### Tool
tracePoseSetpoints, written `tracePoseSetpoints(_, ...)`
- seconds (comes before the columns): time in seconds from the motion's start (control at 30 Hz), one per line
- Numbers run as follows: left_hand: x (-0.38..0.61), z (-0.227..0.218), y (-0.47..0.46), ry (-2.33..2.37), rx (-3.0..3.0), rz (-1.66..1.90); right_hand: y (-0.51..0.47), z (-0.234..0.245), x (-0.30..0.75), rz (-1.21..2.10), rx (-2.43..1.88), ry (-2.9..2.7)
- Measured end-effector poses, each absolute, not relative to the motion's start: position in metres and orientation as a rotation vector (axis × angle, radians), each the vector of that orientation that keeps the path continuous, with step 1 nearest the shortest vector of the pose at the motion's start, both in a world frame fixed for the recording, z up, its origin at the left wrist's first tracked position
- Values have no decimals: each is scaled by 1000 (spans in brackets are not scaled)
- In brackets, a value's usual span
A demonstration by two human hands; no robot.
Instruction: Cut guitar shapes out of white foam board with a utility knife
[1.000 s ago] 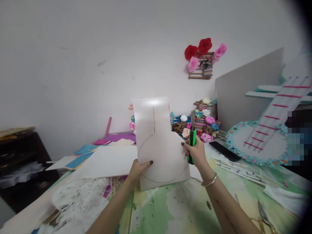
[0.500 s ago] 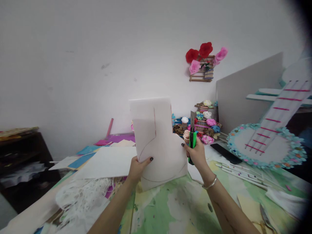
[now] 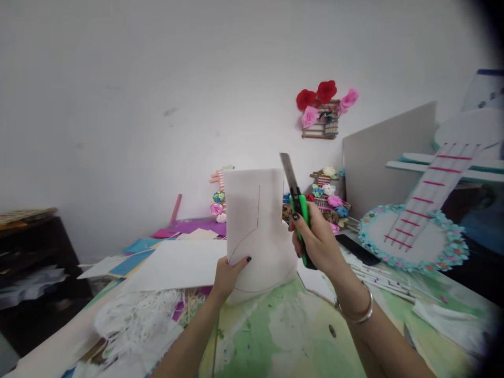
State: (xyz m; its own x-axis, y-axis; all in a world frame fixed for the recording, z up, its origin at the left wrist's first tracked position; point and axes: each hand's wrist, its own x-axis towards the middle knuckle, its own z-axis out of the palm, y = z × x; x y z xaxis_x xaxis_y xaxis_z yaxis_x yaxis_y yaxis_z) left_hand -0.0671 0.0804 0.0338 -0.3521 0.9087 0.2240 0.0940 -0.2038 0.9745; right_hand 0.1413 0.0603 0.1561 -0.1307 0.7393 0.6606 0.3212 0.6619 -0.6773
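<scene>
A white foam sheet [image 3: 252, 252] stands upright above the table, with a curved pencil outline and a straight reddish line drawn on it. Its right side is cut to a curved shape, partly hidden behind my right hand. My left hand [image 3: 230, 275] grips the sheet's lower left edge, thumb on the near face. In my right hand [image 3: 317, 236] is a green and black utility knife [image 3: 301, 210], its blade out and pointing up to the left. The knife is in front of the sheet's right edge; whether it touches cannot be made out.
A banjo-shaped craft [image 3: 409, 231] with blue flowers stands at right, near a black phone [image 3: 357, 249] and white sticks [image 3: 381, 278]. White boards [image 3: 177, 265] and a heap of white lace [image 3: 137, 325] lie at left. Flower crafts [image 3: 328, 197] stand by the wall.
My right hand has come nearer with the knife, now tilted left, and has left the sheet's right edge. The sheet has shifted slightly right and bends more. The view has turned a little.
</scene>
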Motion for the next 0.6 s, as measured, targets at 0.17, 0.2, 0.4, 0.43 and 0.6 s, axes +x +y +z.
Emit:
tracePoseSetpoints(0.17, -67, 35, 80, 1413, 1227, 1628, 64, 196, 125, 374, -977, -1936)
tracePoseSetpoints(0.2, -67, 34, 80, 1415, 1229, 1624, 66, 201, 122, 366, -1010, -1942)
tracePoseSetpoints(0.4, -69, 29, 82, 1429, 1239, 1617, 63, 216, 112, 205, -1156, -1984)
tracePoseSetpoints(0.43, -69, 30, 82, 1431, 1240, 1619, 62, 218, 111, 162, -1183, -1992)
tracePoseSetpoints(0.6, -69, 31, 82, 1422, 1253, 1623, 60, 221, 107, 51, -1249, -2022)
